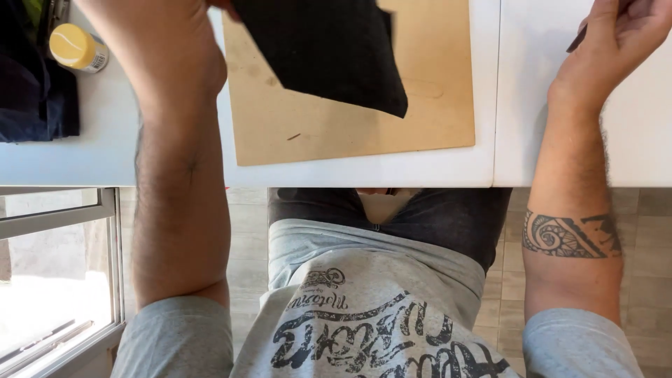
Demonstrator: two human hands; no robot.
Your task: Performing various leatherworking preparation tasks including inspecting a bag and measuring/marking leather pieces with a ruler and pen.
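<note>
My left hand [175,49] is raised at the top left over a white table [105,154], and its fingers run out of the frame. It grips the upper corner of a black sheet [322,49], which hangs tilted above a flat brown board [350,129] lying on the table. My right hand [623,35] is at the top right, palm partly showing. A thin dark object [577,38] sticks out beside its thumb, and most of it is hidden. A dark band tattoo circles my right forearm [570,234].
A small bottle with a yellow cap [77,47] lies at the table's far left on a dark cloth [35,98]. A seam [498,91] splits the tabletop. Below the table edge are my lap, a grey printed shirt, a tiled floor and a window frame [112,259].
</note>
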